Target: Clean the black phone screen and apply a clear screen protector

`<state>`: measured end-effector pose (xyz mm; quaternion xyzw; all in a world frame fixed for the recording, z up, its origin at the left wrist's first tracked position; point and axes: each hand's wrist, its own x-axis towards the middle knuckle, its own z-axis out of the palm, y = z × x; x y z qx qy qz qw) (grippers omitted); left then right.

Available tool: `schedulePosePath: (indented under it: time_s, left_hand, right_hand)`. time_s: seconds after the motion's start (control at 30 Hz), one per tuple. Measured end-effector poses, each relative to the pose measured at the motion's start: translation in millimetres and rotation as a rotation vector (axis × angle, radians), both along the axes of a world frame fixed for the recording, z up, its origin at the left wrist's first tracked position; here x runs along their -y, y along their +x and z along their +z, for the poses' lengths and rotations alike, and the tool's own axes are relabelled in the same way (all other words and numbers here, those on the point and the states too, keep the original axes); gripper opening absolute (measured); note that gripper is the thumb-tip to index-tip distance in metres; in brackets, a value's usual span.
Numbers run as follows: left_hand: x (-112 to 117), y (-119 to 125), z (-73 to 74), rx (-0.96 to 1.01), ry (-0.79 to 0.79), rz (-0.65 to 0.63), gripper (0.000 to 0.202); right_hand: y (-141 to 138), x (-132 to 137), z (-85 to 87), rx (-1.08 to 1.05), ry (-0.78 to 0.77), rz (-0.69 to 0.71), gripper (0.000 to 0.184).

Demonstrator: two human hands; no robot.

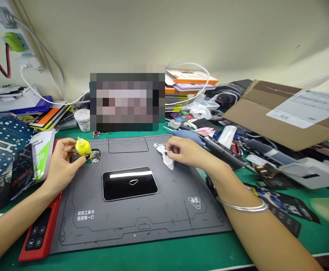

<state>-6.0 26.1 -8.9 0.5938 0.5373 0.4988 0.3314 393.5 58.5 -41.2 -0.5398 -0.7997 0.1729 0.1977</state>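
Over to the left now, clasping a small yellow bottle (83,148) in the fingers (79,162) of the left hand (61,163), out at the far left of the grey mat (167,210), just beside a cut-out (96,156) with small parts in it. Across to the right, pinching a crumpled white tissue (166,160) in the fingers of the right hand (185,151), near the mat's far right corner, with silver bangles (245,208) round the wrist. And on to the phone (116,188): lying flat on the mat, between both hands but nearer, apart from each, showing a bright-edged teardrop patch (133,182) on the dark glass. Along the left edge, past a red control strip (43,226) with round buttons, down to the green desk (142,258). Farther back, past a white tub (82,120) on the left, then right to an open cardboard box (255,113), tilted over the clutter.
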Motion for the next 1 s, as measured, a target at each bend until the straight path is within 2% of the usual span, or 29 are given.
schedulePosePath:
  time_s: [0.2, 0.27, 0.47, 0.6, 0.73, 0.8, 0.83, 0.93, 1.0]
  left_hand:
    - [0.8, 0.5, -1.6, -0.16, -0.06, -0.167, 0.046]
    - [0.2, -0.8, -3.5, -0.207, -0.068, -0.161, 0.046]
    - [0.3, -2.8, -3.9, -0.285, -0.031, -0.04, 0.048]
    - [0.7, -1.3, -3.5, -0.346, -0.077, -0.085, 0.049]
    - [1.0, -0.9, -4.6, -0.279, -0.075, -0.065, 0.059]
    - [3.5, -1.8, -3.2, -0.283, 0.02, -0.013, 0.06]
    - [5.7, -2.4, -1.9, -0.312, 0.117, 0.02, 0.059]
    - [15.6, -3.6, 3.8, -0.453, 0.555, 0.103, 0.06]
    - [23.2, -2.6, 7.8, -0.538, 0.805, 0.055, 0.056]
  right_hand:
    - [-1.5, 0.6, 2.5, 0.006, 0.003, 0.013, 0.004]
    - [-2.0, 0.8, 3.8, 0.008, 0.009, 0.017, 0.004]
    - [-3.3, 1.2, 6.6, 0.007, 0.024, 0.022, 0.004]
    - [-5.0, 1.2, 7.1, 0.001, 0.013, 0.005, 0.003]
    - [-5.6, 0.8, 6.7, -0.039, 0.018, -0.043, 0.002]
    - [-5.1, 1.0, 7.4, -0.054, 0.023, -0.063, 0.002]
    - [-4.9, 1.3, 8.1, -0.064, 0.025, -0.07, 0.002]
    - [-6.3, 2.9, 11.2, -0.133, 0.032, -0.083, 0.004]
    - [-9.3, 4.4, 13.2, -0.188, 0.049, -0.087, 0.006]
